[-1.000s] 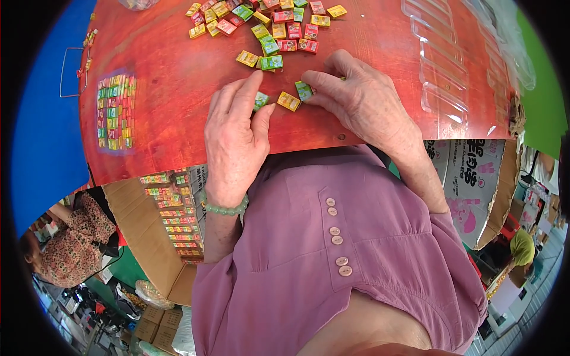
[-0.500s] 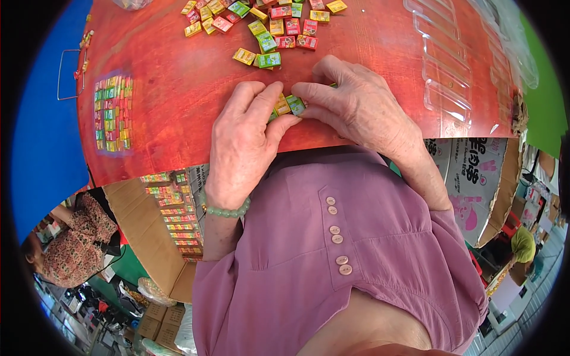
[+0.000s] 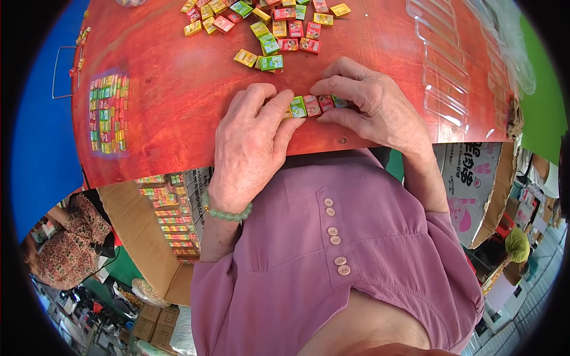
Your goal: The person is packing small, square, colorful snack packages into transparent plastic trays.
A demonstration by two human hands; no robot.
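My left hand (image 3: 252,142) and my right hand (image 3: 371,101) meet at the near edge of a red table (image 3: 178,101). Between their fingertips they press together a short row of small coloured packets (image 3: 312,105), green, red and teal, lying flat on the table. A loose pile of the same small packets (image 3: 267,26), yellow, green, red and orange, lies further up the table. My left wrist wears a green bead bracelet (image 3: 228,215).
A filled clear tray of packets (image 3: 108,113) lies at the table's left. Empty clear plastic trays (image 3: 442,65) lie at the right. An open cardboard box of packed trays (image 3: 169,216) stands below the table. Another person (image 3: 65,255) sits at lower left.
Both hands drew together at the table's near edge. The loose packets between them are now gathered into a tight row held by the fingertips of both hands.
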